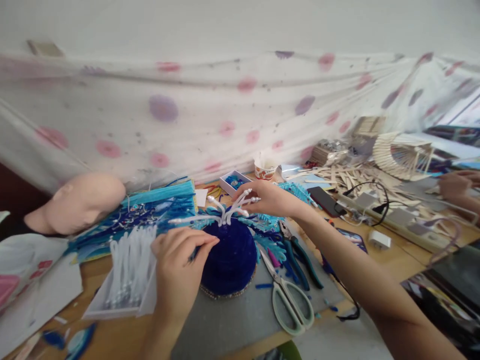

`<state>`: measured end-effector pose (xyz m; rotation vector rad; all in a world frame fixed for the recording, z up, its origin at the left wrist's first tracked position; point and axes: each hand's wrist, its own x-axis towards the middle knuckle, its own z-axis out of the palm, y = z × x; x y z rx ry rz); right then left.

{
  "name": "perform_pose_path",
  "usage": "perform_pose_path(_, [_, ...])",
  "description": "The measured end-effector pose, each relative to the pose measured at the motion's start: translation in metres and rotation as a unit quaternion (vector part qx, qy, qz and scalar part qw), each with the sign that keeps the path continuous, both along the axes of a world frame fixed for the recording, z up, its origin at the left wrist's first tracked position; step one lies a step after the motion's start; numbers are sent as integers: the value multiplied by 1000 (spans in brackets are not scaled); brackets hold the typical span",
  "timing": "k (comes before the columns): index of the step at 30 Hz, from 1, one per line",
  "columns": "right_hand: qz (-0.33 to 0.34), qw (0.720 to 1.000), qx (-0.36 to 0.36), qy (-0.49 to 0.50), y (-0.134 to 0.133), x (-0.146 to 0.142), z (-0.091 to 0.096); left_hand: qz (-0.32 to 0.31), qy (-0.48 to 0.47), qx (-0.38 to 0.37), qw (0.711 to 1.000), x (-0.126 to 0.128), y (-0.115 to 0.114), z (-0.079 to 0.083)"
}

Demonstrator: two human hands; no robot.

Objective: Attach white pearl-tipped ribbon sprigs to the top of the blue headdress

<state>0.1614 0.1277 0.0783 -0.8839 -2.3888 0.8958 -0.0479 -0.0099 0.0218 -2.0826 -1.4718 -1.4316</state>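
A dark blue velvet dome-shaped headpiece (pixel 228 260) sits on a grey mat (pixel 240 320) at the table's middle. Several white bead-tipped stems (pixel 228 209) rise from its top. My right hand (pixel 268 197) reaches over from the right and pinches those white stems near their tips. My left hand (pixel 180 270) is closed in a pinch against the left side of the blue dome; what its fingers hold is too small to name.
Pale green scissors (pixel 290 300) and teal-handled pliers (pixel 300 252) lie right of the dome. A white tray of white stems (pixel 129 272) sits left. A mannequin head (pixel 80 202), turquoise feather trim (pixel 157 210), a phone (pixel 327 201), a power strip (pixel 397 220) and another person's hand (pixel 455 182) are around.
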Motion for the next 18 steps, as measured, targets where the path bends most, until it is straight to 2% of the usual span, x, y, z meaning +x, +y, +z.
perform_pose_path(5, [-24, 997, 69, -22, -12, 1, 7, -21, 6, 0, 1000, 0, -4, -2])
perform_pose_path(8, [-17, 995, 97, -17, -21, 1, 8, -30, 19, -2, 999, 0, -8, -3])
perform_pose_path(11, [-24, 994, 102, -30, -28, 3, 10, -28, 12, -5, 1000, -1, -10, -5])
perform_pose_path(14, [-76, 990, 103, -55, -31, 7, 11, -17, -6, -4, 1000, -5, -11, -9])
perform_pose_path(18, [-112, 991, 66, -43, -29, 13, 9, -16, -33, -12, 999, -9, -9, -12])
